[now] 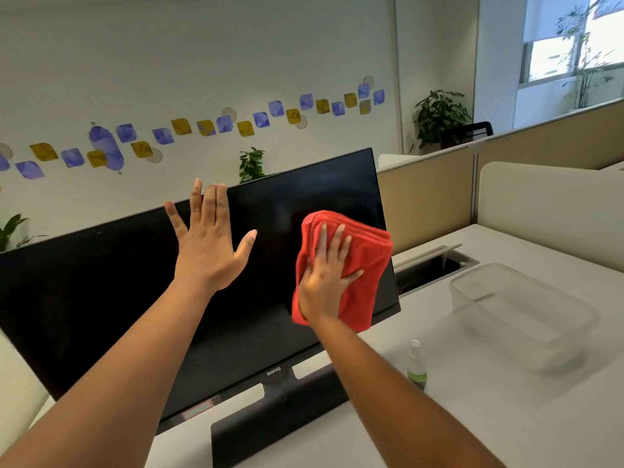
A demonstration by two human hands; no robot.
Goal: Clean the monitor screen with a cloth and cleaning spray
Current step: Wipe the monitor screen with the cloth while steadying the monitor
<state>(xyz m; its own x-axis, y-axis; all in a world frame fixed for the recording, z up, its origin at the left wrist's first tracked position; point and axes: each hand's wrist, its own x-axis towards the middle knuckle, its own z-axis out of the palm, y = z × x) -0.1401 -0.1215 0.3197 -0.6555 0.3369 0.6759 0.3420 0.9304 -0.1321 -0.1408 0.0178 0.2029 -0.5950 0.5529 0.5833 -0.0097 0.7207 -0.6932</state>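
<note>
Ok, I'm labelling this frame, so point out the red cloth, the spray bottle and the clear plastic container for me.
red cloth (368, 251): head view, upper folded part, beyond the fingers.
spray bottle (417, 368): head view, middle of the body, at the green label.
clear plastic container (489, 282): head view, near rim of the tub.

- Two forearms come up from the bottom edge, both bare all the way down, no sleeve or cuff in sight.
- Left hand (206, 244): no ring, no watch, no glove; wrist plain too.
- Right hand (324, 278): no jewellery, nothing strapped at the wrist.
- Nails on both hands are short and unpainted.
</note>
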